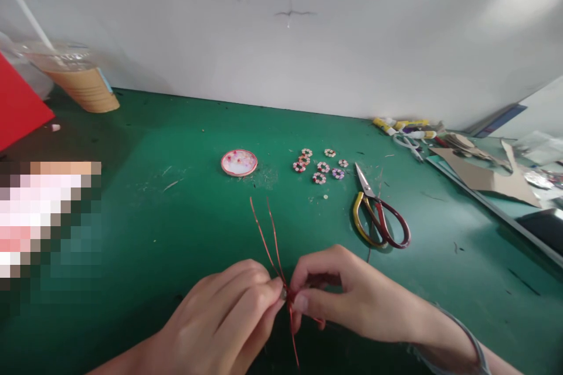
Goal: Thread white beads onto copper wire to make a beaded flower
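nearest the camera are the left hand (224,319) and the right hand (358,299), their fingertips meeting over the near side of the green desk (197,211). between them lies the red cord (275,238), caught at its crossing. the left hand is closed on it in a thumb-and-finger pinch, with something small and pale at the tips, too hidden to name. the right hand pinches it just beside, thumb below the forefinger. neither hand is nearer; both touch it.

its long axis runs across the gap between the hands: two loose ends reach toward the desk's far edge, leaning left and spreading, while another hangs back toward the near edge. beyond those far ends sits a small dish (238,174); bead rings (323,163) and scissors (368,191) lie toward the desk's right edge.
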The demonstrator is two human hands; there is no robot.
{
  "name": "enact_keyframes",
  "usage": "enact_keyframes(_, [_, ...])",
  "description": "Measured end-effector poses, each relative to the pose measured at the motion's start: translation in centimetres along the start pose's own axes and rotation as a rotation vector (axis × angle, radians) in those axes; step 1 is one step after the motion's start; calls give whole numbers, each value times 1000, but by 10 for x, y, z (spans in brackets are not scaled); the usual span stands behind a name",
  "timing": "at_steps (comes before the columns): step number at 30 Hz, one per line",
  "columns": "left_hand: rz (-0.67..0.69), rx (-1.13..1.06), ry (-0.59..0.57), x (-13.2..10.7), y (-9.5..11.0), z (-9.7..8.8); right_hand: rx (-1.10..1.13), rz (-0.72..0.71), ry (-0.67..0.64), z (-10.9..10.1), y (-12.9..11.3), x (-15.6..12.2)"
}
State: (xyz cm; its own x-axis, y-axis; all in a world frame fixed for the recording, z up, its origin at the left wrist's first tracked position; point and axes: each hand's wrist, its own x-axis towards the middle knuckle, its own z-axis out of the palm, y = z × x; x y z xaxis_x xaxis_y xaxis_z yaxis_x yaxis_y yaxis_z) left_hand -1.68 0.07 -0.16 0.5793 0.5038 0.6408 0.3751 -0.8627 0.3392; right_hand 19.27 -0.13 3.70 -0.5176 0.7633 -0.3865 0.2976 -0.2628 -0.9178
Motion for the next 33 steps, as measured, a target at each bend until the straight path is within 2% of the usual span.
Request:
enact_keyframes(5, [-36,40,11,0,1,1,-481,-268,184,12,1,-3])
enact_keyframes(11, [-44,76,2,-4,4,4,-891,-702,427,31,14,1])
enact_keyframes(15, [-48,84,-5,-6,5,4,-995,-765,502,38,19,2])
enact_keyframes(19, [-35,83,3,-6,4,4,-1026,-794,501,38,20,1])
enact_keyframes(21, [-33,75,-1,-5,3,3,-956,-749,435,33,16,-2])
enact_keyframes(22, [-31,65,-5,-5,3,3,-900,-682,381,28,13,-4])
enact_keyframes(25, [-22,13,-18,-5,1,1,-681,-351,191,12,0,-10])
enact_keyframes(27, [-17,-5,-24,-5,0,1,-519,-219,122,3,-7,-12])
enact_keyframes(30, [-5,5,-29,-6,1,0,-317,-112,63,-1,-9,-10])
enact_keyframes(33, [-4,18,-45,-6,1,0,-156,-77,27,3,-3,-6])
